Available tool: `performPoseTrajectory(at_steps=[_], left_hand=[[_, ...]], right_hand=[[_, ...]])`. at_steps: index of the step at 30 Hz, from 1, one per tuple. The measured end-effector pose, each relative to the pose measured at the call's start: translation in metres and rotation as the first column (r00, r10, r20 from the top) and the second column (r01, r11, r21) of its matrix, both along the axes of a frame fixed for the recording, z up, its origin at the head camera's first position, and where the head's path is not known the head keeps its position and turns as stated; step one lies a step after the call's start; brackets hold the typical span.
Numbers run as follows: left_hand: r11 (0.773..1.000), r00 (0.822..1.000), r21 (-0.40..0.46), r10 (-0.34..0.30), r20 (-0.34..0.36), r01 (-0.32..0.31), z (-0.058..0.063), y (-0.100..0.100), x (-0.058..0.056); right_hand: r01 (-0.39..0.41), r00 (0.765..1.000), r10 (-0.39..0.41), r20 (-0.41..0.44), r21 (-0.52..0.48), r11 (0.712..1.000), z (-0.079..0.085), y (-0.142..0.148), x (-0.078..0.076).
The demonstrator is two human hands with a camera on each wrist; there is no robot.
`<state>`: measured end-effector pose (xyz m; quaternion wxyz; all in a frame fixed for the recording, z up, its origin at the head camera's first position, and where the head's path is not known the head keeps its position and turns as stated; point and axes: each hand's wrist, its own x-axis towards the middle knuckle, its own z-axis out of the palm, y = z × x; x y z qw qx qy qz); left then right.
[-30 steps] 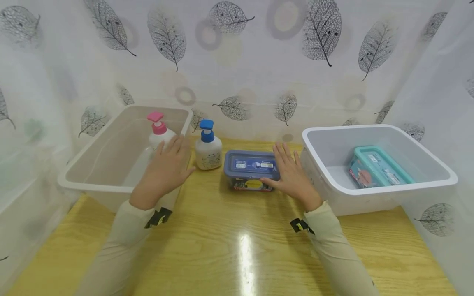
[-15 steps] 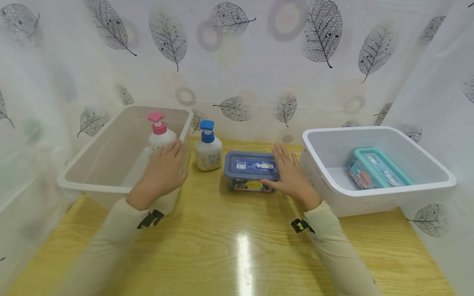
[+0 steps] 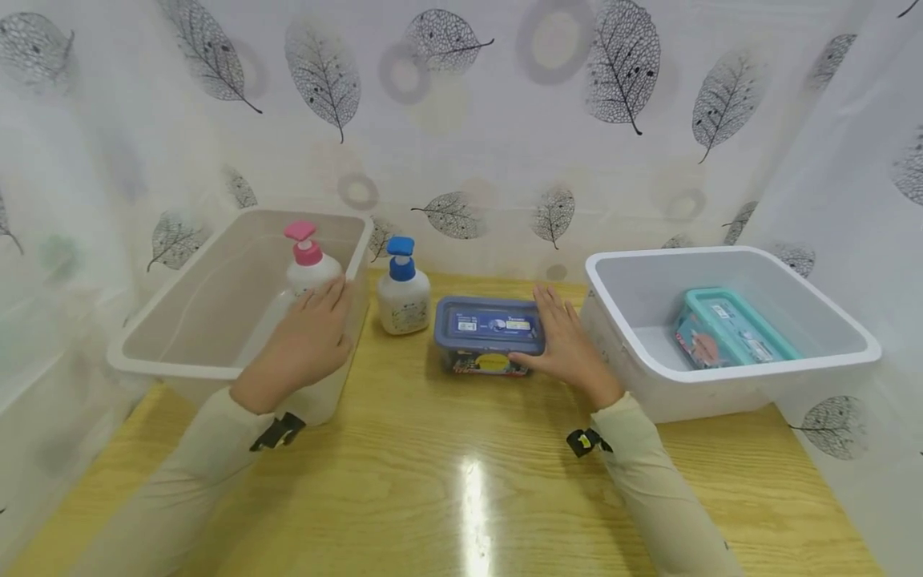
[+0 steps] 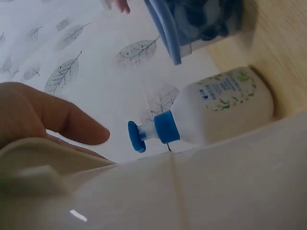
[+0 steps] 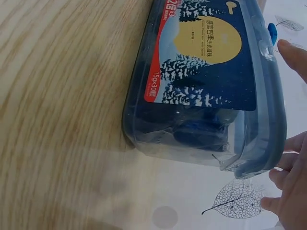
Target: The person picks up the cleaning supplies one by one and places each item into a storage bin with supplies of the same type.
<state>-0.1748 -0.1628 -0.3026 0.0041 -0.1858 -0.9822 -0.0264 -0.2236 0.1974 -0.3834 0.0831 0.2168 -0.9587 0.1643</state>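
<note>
One hand is nearer: the right hand (image 3: pixel 573 353), spread wide, holding nothing; the blue box (image 3: pixel 487 324) sits just left of it on the table (image 3: pixel 404 457), long side going left to right; the left hand (image 3: pixel 304 340), loose, holds nothing.

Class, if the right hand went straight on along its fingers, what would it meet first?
Likely the leaf-patterned curtain beyond the right hand; depth is unclear, so it might brush the blue-lidded box first.
</note>
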Motion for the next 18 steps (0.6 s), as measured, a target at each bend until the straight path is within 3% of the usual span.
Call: performPoseTrajectory(at_steps=[9,18], left_hand=[[1.000,1.000,0.021,-0.018,0.009,0.018,-0.0034,-0.0021,0.0010],[0.999,1.000,0.048,-0.011,0.023,0.010,-0.0070,-0.0021,-0.0001]], right_hand=[[-0.007,0.999,0.010,0.037,-0.057,0.998,-0.0048,-0.0009,-0.0037],[0.012,0.993,0.018,0.115,-0.254,0.967,-0.0105,-0.0007,-0.0085]])
